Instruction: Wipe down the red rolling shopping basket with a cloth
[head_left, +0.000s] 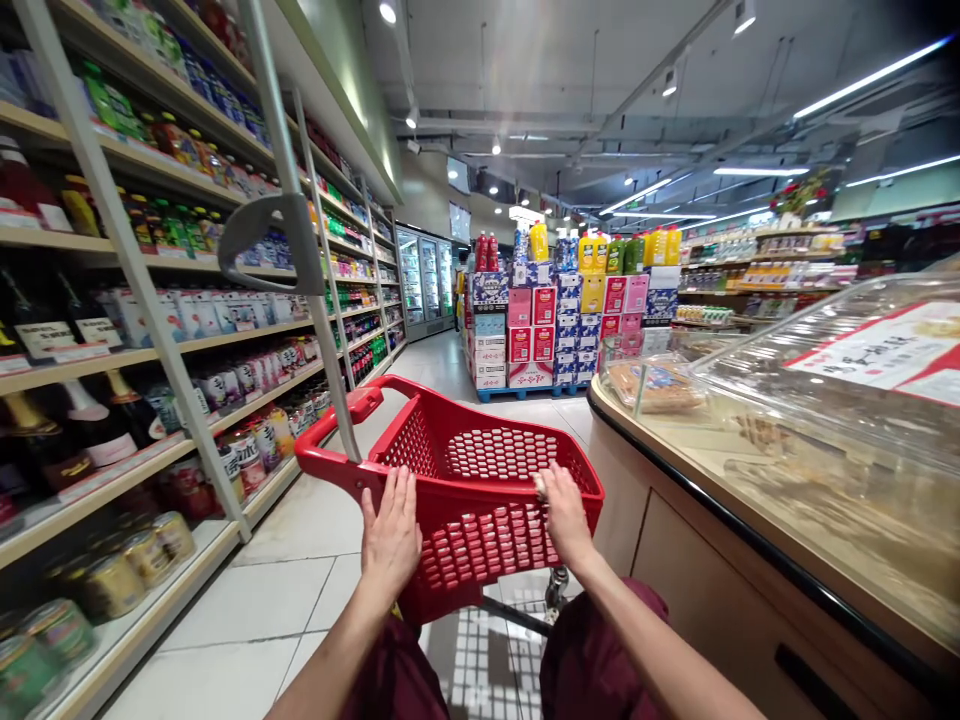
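A red plastic shopping cart [480, 545] with a perforated basket stands side-on in front of me, and nothing shows in the visible part of its inside. My left hand [391, 530] lies against the near rim, its fingers stretched out and pointing up. Farther right along the same rim, my right hand [564, 515] has its fingers bent over the edge. A small whitish spot shows by its fingertips; I cannot make out what it is. From the cart's left end rises a metal pole with a grey handle [304, 245].
Drink shelves [217, 340] line the left side. On the right runs a wooden counter [697, 560] with clear covers and a packaged bread-like item [654, 385]. Ahead, stacked drink cartons [532, 335] stand on a blue pallet [517, 392]. Glass-door coolers [424, 280] are farther back.
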